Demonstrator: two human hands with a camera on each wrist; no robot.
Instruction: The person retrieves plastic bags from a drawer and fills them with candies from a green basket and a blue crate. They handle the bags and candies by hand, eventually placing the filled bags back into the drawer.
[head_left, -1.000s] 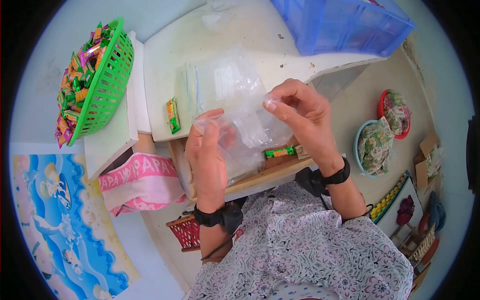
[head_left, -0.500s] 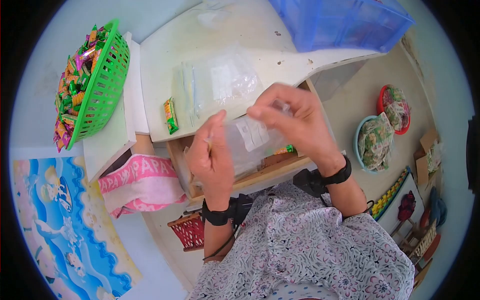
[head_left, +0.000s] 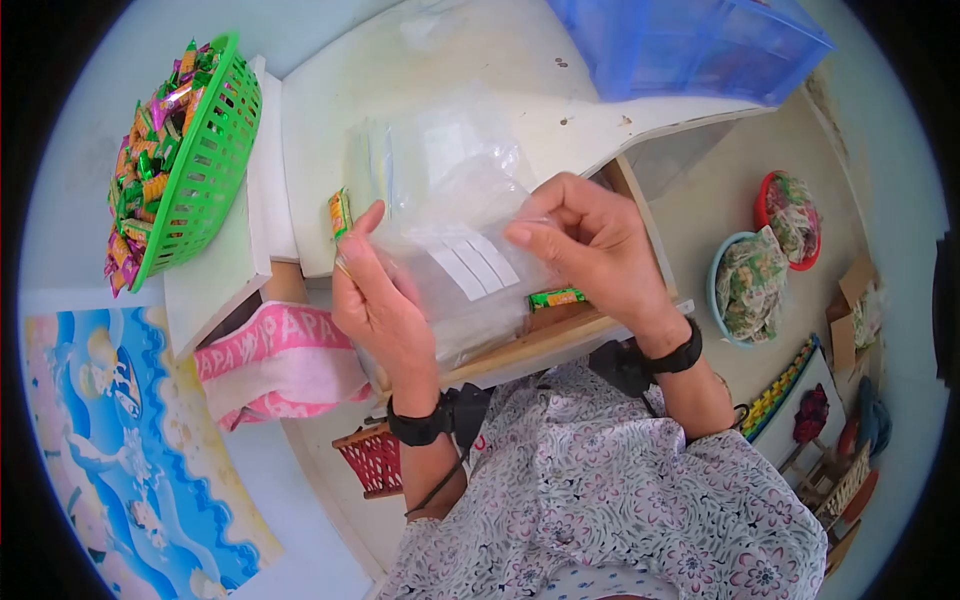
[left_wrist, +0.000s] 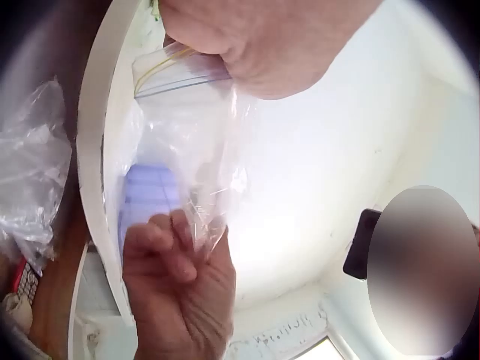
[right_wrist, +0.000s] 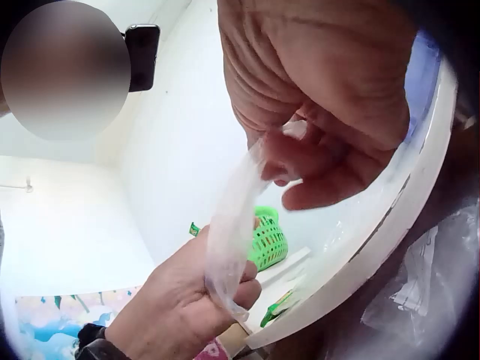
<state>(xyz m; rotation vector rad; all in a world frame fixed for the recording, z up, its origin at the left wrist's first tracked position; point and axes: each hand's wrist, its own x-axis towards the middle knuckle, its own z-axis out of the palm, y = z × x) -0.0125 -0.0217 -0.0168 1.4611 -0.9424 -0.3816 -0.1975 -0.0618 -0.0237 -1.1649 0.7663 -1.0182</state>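
Note:
A clear zip-seal plastic bag (head_left: 430, 275) with a white striped label is stretched between both hands above an open drawer. My left hand (head_left: 385, 315) pinches its left end, right by the zip strip (left_wrist: 180, 71) in the left wrist view. At the opposite end my right hand (head_left: 600, 250) pinches the film between thumb and fingers. Behind the held bag, another clear zip bag (head_left: 450, 140) lies flat on the white table (head_left: 330, 110). A green-wrapped snack (head_left: 340, 212) rests on the table just beyond the left fingertips.
The drawer (head_left: 500, 362) holds clear plastic and a second green-wrapped snack (head_left: 556, 298). A green basket (head_left: 205, 170) full of wrapped snacks stands left; a blue crate (head_left: 690, 55) sits at the table's back right. A pink towel (head_left: 285, 365) hangs left of the drawer. Basins (head_left: 722, 300) stand on the floor.
The hands came closer together with the bag turned, then spread apart again. The left hand has moved left, and the bag's striped label now faces up between the hands.

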